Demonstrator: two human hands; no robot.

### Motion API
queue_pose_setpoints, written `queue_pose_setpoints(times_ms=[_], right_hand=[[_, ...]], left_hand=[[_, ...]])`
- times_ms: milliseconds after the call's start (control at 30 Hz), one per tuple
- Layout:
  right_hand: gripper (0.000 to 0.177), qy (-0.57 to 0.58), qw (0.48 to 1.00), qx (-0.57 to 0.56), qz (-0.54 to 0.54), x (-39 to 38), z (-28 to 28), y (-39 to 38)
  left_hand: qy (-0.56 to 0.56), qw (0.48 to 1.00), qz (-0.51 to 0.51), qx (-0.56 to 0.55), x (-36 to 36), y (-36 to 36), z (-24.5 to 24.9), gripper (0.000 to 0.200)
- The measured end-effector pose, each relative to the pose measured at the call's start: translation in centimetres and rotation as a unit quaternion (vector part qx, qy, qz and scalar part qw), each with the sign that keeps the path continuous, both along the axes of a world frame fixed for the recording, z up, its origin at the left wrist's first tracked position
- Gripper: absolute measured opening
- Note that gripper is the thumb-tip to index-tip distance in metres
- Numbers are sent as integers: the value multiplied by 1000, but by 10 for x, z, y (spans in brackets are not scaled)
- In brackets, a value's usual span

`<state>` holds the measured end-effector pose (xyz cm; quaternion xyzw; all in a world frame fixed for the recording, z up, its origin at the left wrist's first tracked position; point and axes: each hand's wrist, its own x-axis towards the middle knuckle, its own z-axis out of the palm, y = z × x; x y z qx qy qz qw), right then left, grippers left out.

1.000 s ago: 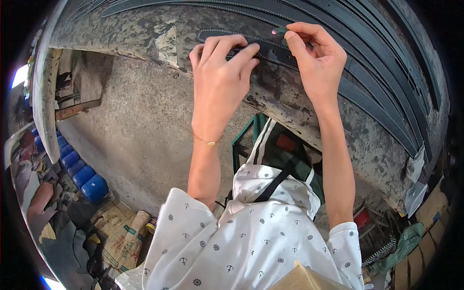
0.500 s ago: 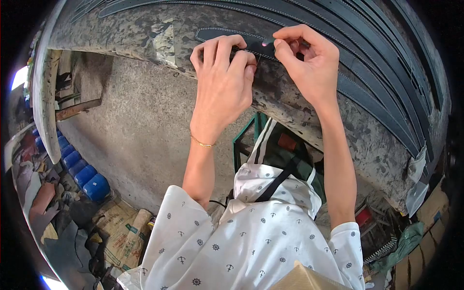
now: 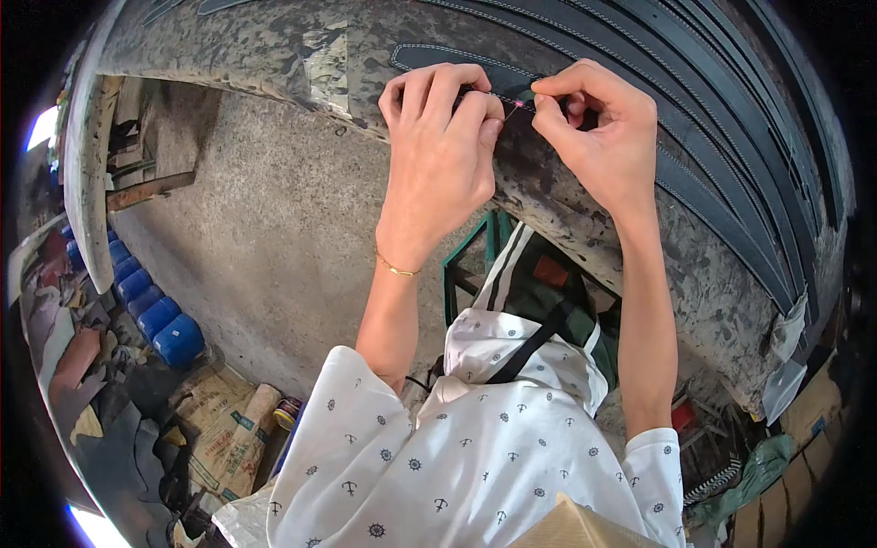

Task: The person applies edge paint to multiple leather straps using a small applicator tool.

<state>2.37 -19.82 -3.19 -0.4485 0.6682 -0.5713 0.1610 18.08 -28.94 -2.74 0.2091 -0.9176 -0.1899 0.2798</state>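
A black leather strap with pale stitching along its edges lies near the worktop's front, its blunt tip to the left. My left hand is closed over the strap's near edge, fingers curled and thumb tucked against the index finger. A thin thread-like line runs from these fingers to a small pinkish bright spot at the strap's edge. Just right of that spot, my right hand has thumb and index finger pinched together. Something dark is partly visible inside that hand, but its kind is hidden.
Several more stitched black straps fan across the mottled worktop. Blue containers line the floor at left, beside scraps. A green-framed seat or stand is below the worktop edge.
Both hands have shifted slightly right in view, along with the strap, as the view itself moved. My right fingertips are lower, nearer the strap's front edge, and the pinkish spot now sits there.
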Motion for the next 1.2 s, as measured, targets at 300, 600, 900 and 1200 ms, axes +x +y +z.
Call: queue_pose_setpoints(times_ms=[300,600,900,1200], right_hand=[[11,22,1000,9,-4,1,4,0],[10,-38,999,5,-19,1,3,0],[8,8,1000,16,-7,1,5,1],[10,-134,988,7,-76,2,15,-6]], left_hand=[[-2,1000,2,7,0,1,2,10],[1,1000,-2,20,0,0,2,10],[23,999,-5,33,3,-2,4,9],[286,870,96,389,10,24,-4,8]])
